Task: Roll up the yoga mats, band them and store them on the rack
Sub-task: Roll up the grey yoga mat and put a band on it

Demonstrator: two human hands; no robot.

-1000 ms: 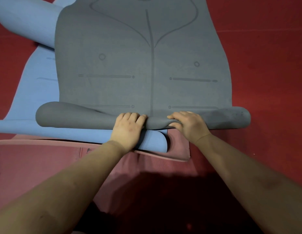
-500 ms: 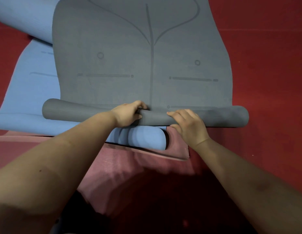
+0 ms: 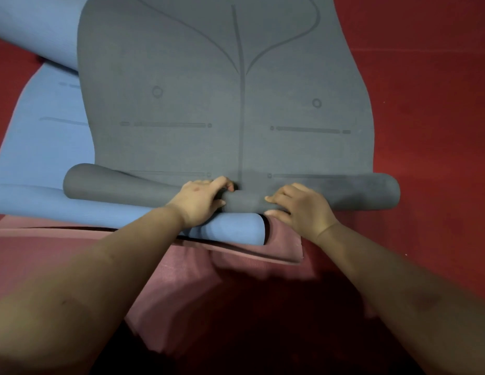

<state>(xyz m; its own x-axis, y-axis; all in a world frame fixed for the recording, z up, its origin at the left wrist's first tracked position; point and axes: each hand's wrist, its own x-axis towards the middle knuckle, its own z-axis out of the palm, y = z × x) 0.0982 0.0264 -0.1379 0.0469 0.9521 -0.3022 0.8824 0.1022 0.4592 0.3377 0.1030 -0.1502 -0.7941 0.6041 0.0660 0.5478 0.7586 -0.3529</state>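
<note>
Grey foam yoga mat (image 3: 225,104) partly rolled; roll axis runs 9-to-3, unrolled length at 12. Left hand (image 3: 199,203) and right hand (image 3: 303,209) grip mid-roll, fingers curled around it, equally near. Roll looser at 9. Blue rolled mat (image 3: 230,228) underneath at 6.

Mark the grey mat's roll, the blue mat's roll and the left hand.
grey mat's roll (image 3: 357,192), head view, right stretch.
blue mat's roll (image 3: 236,230), head view, near its right end.
left hand (image 3: 200,198), head view, back of hand.

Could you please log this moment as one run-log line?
stage: rolling | grey mat: near end rolled, rest flat | left hand, right hand: gripping roll | under it: blue mat | bands, rack: unseen
</note>
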